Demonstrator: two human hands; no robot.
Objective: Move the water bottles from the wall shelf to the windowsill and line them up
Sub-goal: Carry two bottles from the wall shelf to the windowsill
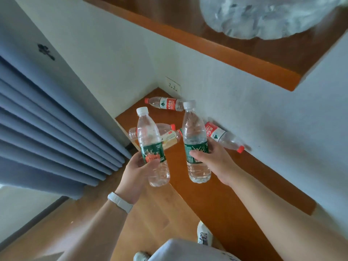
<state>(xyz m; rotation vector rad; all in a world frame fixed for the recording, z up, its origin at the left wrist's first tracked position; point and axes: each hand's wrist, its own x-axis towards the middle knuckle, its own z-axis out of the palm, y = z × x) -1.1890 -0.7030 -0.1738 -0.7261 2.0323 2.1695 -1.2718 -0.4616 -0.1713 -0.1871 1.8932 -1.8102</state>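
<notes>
My left hand grips a clear green-label bottle with a white cap, held upright. In my right hand is a second green-label bottle, also upright with a white cap. Both are raised above the lower wooden shelf against the white wall. Behind them, three bottles lie on their sides on that shelf: a red-label bottle near the corner, another red-label bottle along the wall, and a yellow-label bottle partly hidden by the left-hand bottle.
An upper wooden shelf holds crumpled clear plastic wrap. A wall socket sits in the corner. Blue curtains hang at the left. Wooden floor and my shoes show below.
</notes>
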